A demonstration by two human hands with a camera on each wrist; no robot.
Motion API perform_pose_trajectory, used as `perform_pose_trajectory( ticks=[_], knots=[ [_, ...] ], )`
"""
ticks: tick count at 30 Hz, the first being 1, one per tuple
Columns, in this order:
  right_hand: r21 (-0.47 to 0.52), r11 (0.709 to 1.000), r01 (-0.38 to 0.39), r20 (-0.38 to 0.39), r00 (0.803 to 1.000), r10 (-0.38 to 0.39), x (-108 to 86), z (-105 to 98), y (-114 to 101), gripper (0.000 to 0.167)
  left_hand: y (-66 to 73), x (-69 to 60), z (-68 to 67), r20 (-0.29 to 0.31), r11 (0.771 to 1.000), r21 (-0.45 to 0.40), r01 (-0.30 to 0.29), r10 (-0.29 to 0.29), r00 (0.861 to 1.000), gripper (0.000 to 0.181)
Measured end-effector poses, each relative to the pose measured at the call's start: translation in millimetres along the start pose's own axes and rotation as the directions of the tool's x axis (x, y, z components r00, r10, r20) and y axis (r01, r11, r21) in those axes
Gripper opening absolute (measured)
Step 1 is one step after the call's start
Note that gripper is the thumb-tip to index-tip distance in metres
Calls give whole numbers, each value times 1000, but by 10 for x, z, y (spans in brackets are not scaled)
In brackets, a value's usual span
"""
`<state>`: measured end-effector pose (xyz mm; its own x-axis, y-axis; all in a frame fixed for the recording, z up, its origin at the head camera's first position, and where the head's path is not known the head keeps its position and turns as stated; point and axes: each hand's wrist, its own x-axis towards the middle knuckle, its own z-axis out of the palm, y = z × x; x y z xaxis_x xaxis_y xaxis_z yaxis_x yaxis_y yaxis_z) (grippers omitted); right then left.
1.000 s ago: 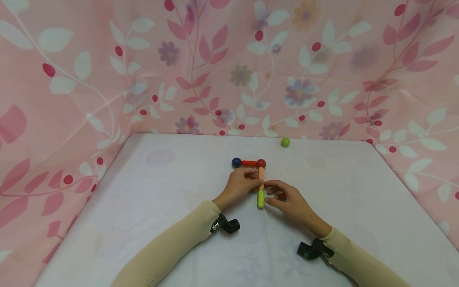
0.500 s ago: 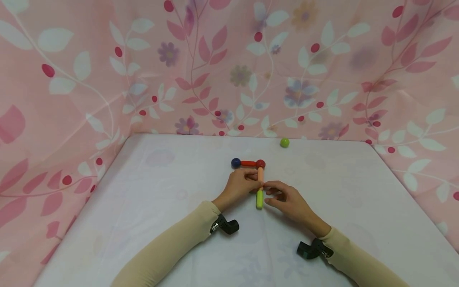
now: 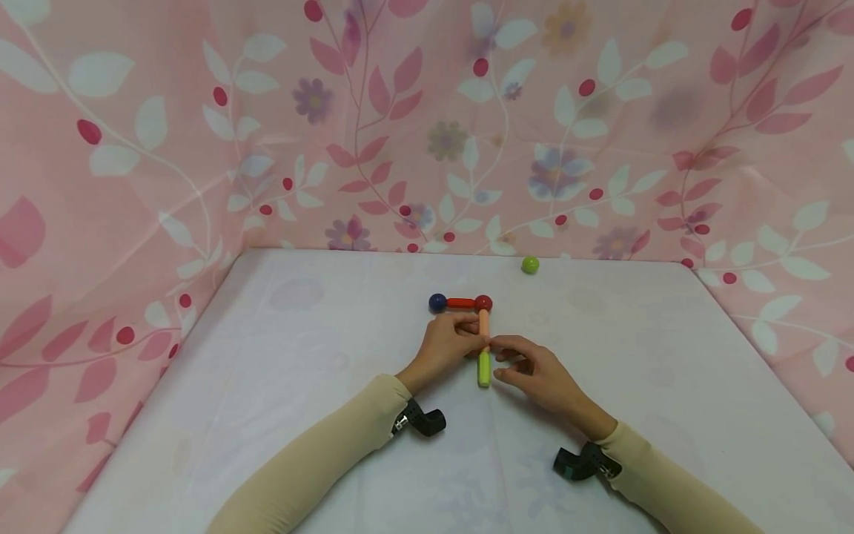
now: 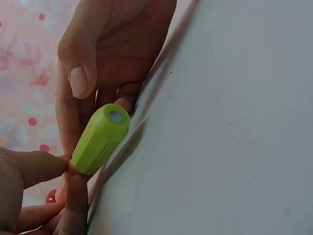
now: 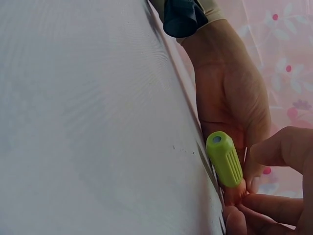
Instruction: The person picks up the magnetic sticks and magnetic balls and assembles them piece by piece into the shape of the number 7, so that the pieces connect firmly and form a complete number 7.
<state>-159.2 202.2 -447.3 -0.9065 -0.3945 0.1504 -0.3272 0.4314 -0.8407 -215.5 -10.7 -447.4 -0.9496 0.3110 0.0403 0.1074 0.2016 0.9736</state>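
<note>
My left hand (image 3: pixel 448 343) pinches the orange magnetic stick (image 3: pixel 484 322) near its lower end, where a yellow-green magnetic stick (image 3: pixel 483 369) joins it in line. The near end of that ribbed green stick shows a round grey face in both wrist views. My right hand (image 3: pixel 542 372) has its fingertips at this joint, while its thumb (image 5: pixel 274 148) stays apart from the green stick. The far end of the orange stick meets a red ball (image 3: pixel 483 303). From there a red magnetic stick (image 3: pixel 460 303) runs left to a dark blue ball (image 3: pixel 437 302).
A green ball (image 3: pixel 530 265) lies by itself near the back edge of the white-covered table (image 3: pixel 320 297). Behind and beside the table hangs a pink flowered cloth (image 3: pixel 414 133). Dark wrist cameras (image 3: pixel 427 421) are strapped at both cuffs.
Both hands hold almost the same pose. The joined sticks and balls shift only very slightly; nothing is taken up or let go.
</note>
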Motion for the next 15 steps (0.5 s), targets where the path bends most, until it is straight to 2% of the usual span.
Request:
perform_pose_trajectory(
  ticks=[9,15],
  knots=[
    [-5,1000,13,-3,1000,-13,16,-29,16,44,-11,-12,3,-12,1000,-10,8,-8,1000,44],
    [-26,999,-24,-38,999,23,77,-203,13,46,-12,9,23,-18,998,-59,22,-23,1000,42]
  ],
)
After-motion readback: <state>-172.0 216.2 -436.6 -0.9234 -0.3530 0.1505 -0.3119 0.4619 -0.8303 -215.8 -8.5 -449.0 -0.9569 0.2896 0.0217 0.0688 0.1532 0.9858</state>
